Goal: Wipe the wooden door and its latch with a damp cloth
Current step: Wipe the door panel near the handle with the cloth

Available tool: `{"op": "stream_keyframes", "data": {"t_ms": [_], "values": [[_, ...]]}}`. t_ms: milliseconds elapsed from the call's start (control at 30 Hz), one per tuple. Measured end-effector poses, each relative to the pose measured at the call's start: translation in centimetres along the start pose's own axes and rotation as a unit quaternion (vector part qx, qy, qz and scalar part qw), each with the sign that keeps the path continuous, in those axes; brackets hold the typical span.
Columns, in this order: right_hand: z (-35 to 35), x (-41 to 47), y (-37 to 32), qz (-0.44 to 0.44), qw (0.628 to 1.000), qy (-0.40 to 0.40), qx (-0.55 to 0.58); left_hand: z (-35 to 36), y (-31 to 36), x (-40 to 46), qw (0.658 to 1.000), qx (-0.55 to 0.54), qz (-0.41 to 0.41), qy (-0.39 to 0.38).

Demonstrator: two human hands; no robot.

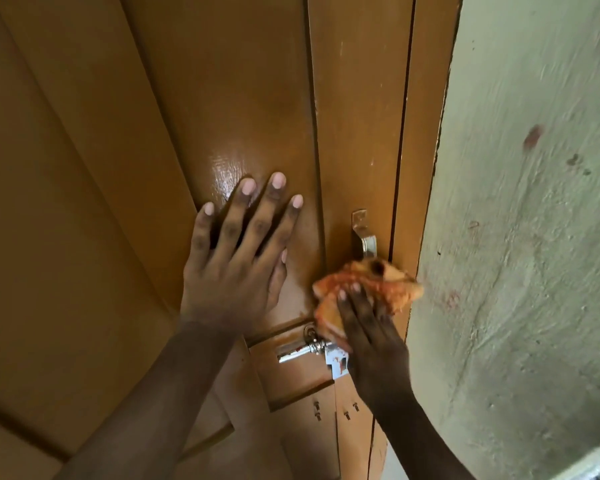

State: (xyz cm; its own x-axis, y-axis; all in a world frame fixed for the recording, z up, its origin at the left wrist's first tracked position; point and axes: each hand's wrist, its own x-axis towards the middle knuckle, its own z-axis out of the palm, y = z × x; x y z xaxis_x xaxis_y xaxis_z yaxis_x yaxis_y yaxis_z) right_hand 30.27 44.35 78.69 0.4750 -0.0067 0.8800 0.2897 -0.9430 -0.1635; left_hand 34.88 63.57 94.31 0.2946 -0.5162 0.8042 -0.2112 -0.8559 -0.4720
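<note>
A glossy brown wooden door (160,109) fills the left and middle of the view. My left hand (236,258) lies flat on it with fingers spread. My right hand (368,334) presses a crumpled orange cloth (368,289) against the door's right stile, just below a metal handle (364,233). The cloth hides the handle's lower end. A shiny metal sliding latch (309,351) sits on the door below the cloth, left of my right wrist.
The brown door frame (426,98) runs along the door's right edge. Beyond it stands a rough pale green wall (527,237) with reddish stains. Several screws (333,410) show in the door under the latch.
</note>
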Motion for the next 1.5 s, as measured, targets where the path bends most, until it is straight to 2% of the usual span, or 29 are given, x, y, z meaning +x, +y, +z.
{"op": "stream_keyframes", "data": {"t_ms": [200,333,400,533,633,700,800,833,900,1000,1033,1067,1100,1167,1233,1300,1433,1500], "values": [[0.8,0.0,-1.2,0.059,0.997,-0.029,-0.029,0.3,-0.1,0.0,1.0,0.01,0.002,0.01],[1.1,-3.1,0.1,-0.002,0.997,-0.072,-0.012,0.2,0.0,0.1,1.0,0.006,-0.005,0.005],[0.1,-4.4,1.2,0.001,0.995,-0.093,-0.021,0.1,0.0,-0.1,1.0,0.008,-0.008,0.004],[-0.3,-4.1,1.4,0.048,0.994,-0.075,-0.059,0.1,0.1,0.0,1.0,0.012,0.002,0.004],[0.5,-4.4,-1.9,0.111,0.992,-0.045,0.027,0.1,0.1,-0.3,1.0,0.005,0.0,-0.003],[0.4,-4.8,-3.3,0.087,0.991,-0.069,0.068,-0.1,0.1,-0.2,1.0,0.001,0.001,-0.001],[-1.5,-4.5,-1.8,0.019,0.992,-0.115,0.053,-0.2,-0.2,-0.3,1.0,-0.014,0.007,0.0],[-2.1,-4.1,-1.1,0.034,0.992,-0.114,0.041,-0.3,-0.4,-0.7,1.0,-0.015,0.018,-0.004],[-2.8,-3.5,-1.0,0.118,0.989,-0.079,0.031,-0.2,-1.0,-2.5,0.997,-0.013,0.068,-0.02],[-2.4,-2.6,-4.7,0.252,0.955,-0.025,0.152,0.0,-2.5,-6.5,0.991,0.017,0.129,-0.037],[-2.1,-2.5,-6.0,0.268,0.944,-0.027,0.192,0.2,-3.0,-7.8,0.989,0.036,0.139,-0.037],[-1.8,-2.6,-7.0,0.248,0.944,-0.047,0.211,0.5,-3.4,-8.8,0.988,0.051,0.144,-0.036],[-1.5,-2.8,-7.7,0.188,0.958,-0.084,0.202,0.7,-3.7,-9.6,0.987,0.059,0.145,-0.033],[-1.0,-4.1,-7.3,-0.007,0.982,-0.153,0.109,1.4,-3.7,-10.6,0.989,0.065,0.131,-0.027],[-0.7,-4.8,-5.0,-0.124,0.977,-0.174,0.028,2.0,-3.3,-11.1,0.992,0.062,0.108,-0.021],[-0.7,-5.1,-3.0,-0.132,0.979,-0.158,-0.015,2.5,-2.7,-11.5,0.994,0.063,0.088,-0.004],[0.7,-3.9,-6.8,0.033,0.997,-0.068,0.021,3.0,-2.5,-11.7,0.994,0.063,0.083,0.02],[1.4,-4.3,-8.8,0.024,0.995,-0.08,0.058,3.1,-2.5,-11.7,0.995,0.056,0.082,0.029]]}}
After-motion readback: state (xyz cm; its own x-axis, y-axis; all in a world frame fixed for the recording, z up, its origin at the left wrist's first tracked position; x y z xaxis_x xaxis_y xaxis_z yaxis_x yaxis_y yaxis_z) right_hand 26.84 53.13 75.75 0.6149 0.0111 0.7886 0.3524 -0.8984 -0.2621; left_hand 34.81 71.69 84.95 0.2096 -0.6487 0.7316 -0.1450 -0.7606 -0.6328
